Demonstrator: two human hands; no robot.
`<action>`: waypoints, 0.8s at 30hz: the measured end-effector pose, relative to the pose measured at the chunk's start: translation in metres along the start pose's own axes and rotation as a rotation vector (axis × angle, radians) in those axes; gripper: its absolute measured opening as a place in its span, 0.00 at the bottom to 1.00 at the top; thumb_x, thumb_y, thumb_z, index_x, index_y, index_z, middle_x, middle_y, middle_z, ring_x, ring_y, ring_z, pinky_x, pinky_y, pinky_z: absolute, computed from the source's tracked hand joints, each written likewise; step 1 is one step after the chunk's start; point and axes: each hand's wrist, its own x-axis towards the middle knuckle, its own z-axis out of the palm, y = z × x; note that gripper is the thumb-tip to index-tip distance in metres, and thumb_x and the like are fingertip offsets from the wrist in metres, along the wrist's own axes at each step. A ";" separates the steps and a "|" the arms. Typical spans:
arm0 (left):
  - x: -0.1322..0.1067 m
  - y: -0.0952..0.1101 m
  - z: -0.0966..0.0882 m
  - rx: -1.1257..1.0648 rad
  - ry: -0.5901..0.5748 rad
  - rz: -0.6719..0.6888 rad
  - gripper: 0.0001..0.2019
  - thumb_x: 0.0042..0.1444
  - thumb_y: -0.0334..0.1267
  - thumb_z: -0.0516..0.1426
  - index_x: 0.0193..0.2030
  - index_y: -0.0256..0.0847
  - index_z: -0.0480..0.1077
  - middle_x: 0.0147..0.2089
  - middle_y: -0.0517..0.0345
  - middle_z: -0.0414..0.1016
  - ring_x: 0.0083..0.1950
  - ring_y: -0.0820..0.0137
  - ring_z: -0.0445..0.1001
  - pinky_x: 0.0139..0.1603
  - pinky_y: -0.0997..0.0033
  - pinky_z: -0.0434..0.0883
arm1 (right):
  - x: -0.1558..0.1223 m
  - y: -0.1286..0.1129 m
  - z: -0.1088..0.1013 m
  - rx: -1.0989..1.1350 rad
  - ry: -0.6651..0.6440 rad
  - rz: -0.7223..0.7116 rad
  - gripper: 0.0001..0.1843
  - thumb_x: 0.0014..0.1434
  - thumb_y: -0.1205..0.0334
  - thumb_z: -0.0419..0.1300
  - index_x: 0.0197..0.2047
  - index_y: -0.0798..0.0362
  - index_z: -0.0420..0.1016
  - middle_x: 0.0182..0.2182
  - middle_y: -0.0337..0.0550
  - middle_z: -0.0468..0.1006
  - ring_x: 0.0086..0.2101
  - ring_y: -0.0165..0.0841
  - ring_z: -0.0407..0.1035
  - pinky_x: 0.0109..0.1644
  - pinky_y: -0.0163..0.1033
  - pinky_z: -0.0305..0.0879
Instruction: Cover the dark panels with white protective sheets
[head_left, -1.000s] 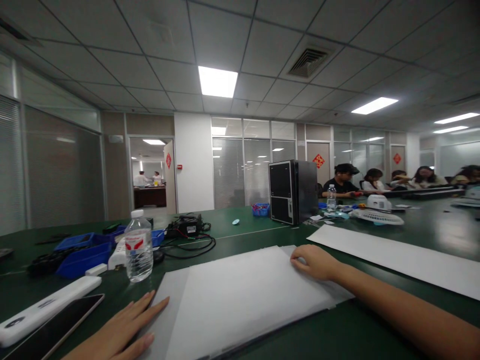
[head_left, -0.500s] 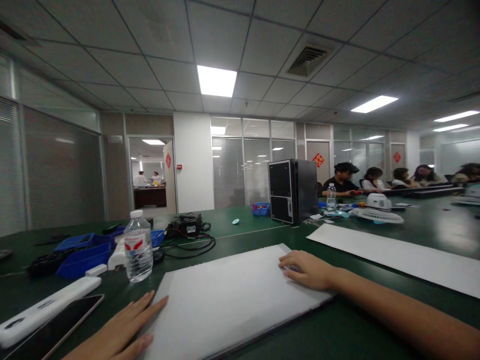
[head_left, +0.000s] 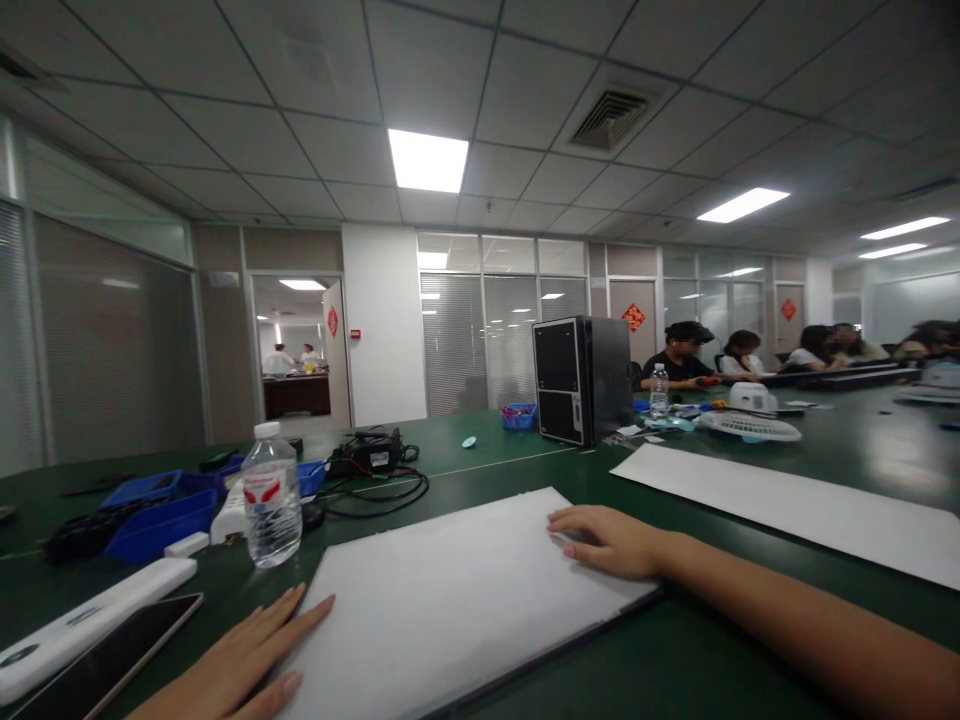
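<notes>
A white rectangular board or sheet point(head_left: 442, 600) with a dark lower edge lies flat on the green table in front of me. My left hand point(head_left: 251, 655) rests over its left edge, fingers stretched out and apart. Across from it, my right hand point(head_left: 611, 542) lies on the far right part of the white surface, palm down with the fingers extended. Neither hand grips anything. A clear water bottle point(head_left: 272, 500) with a white cap stands just beyond my left hand. Left of that hand lies a dark-screened phone point(head_left: 112, 655) beside a long white device point(head_left: 94, 620).
Blue bins point(head_left: 169, 525) and a black adapter with cables point(head_left: 369, 455) sit at the left. A black computer tower point(head_left: 581, 382) stands further back. Another long white sheet point(head_left: 787, 510) lies at the right. Several people sit along the far right side, one in a black cap point(head_left: 679, 360).
My right hand has shifted slightly left over the white surface. The left hand stays in nearly the same place. The whole view has moved a little.
</notes>
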 end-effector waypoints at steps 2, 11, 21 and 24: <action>-0.001 0.001 -0.003 -0.009 -0.030 0.013 0.26 0.70 0.58 0.46 0.73 0.69 0.49 0.77 0.69 0.47 0.76 0.54 0.53 0.75 0.40 0.53 | 0.001 0.011 0.000 -0.058 0.061 0.065 0.31 0.67 0.41 0.54 0.64 0.51 0.73 0.63 0.52 0.72 0.62 0.47 0.66 0.68 0.52 0.58; -0.002 0.002 -0.009 -0.036 -0.057 0.006 0.25 0.71 0.56 0.45 0.73 0.70 0.49 0.77 0.72 0.45 0.77 0.54 0.50 0.75 0.40 0.52 | 0.002 0.015 -0.010 -0.257 0.166 0.285 0.22 0.67 0.51 0.51 0.51 0.48 0.83 0.44 0.46 0.85 0.44 0.43 0.78 0.49 0.43 0.68; -0.001 0.000 -0.004 -0.067 -0.035 -0.010 0.24 0.72 0.55 0.42 0.73 0.69 0.48 0.78 0.73 0.44 0.78 0.57 0.48 0.76 0.40 0.51 | 0.002 0.006 -0.007 -0.263 0.217 0.277 0.21 0.67 0.52 0.51 0.49 0.48 0.83 0.38 0.43 0.86 0.39 0.41 0.79 0.44 0.40 0.66; 0.002 -0.006 0.006 -0.027 0.076 0.031 0.23 0.72 0.54 0.45 0.72 0.70 0.51 0.76 0.74 0.51 0.76 0.59 0.56 0.74 0.45 0.58 | 0.002 0.007 -0.008 -0.239 0.230 0.281 0.20 0.67 0.52 0.52 0.48 0.48 0.83 0.36 0.42 0.86 0.36 0.39 0.79 0.41 0.39 0.65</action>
